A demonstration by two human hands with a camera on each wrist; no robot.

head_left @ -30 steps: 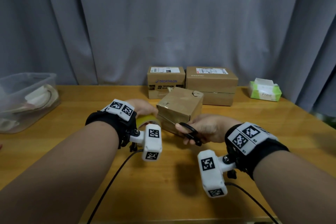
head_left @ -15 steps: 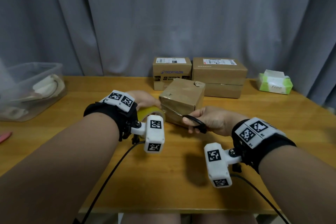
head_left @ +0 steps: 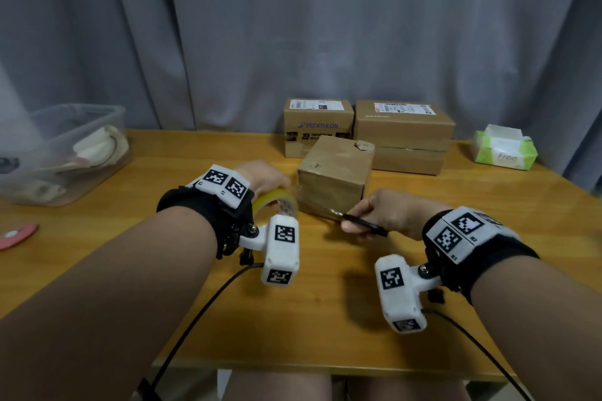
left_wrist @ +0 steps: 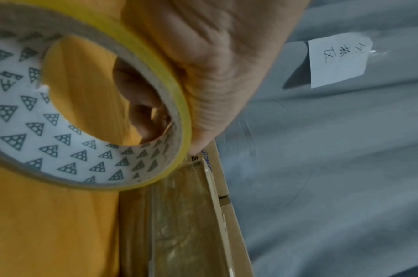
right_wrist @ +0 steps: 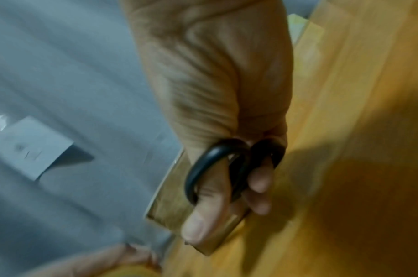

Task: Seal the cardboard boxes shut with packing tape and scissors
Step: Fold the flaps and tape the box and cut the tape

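A small cardboard box (head_left: 335,172) stands on the wooden table (head_left: 293,312) between my hands. My left hand (head_left: 267,177) grips a yellow roll of packing tape (head_left: 277,202) just left of the box; in the left wrist view the fingers (left_wrist: 141,105) curl through the roll's core (left_wrist: 61,150), and glossy tape (left_wrist: 179,215) lies on the box's side. My right hand (head_left: 384,212) holds black-handled scissors (head_left: 361,223) with thumb and fingers through the loops (right_wrist: 227,165). Their blades point at the box's lower front edge.
Two more cardboard boxes (head_left: 317,125) (head_left: 404,133) stand behind, against a grey curtain. A green tissue pack (head_left: 505,150) sits at the right rear. A clear plastic bin (head_left: 62,153) and a pink object (head_left: 18,233) lie at the left.
The small box has come down flat on the table from its tilted pose. My right hand with the scissors has drawn slightly away to the right, and the scissors' loops have closed together.
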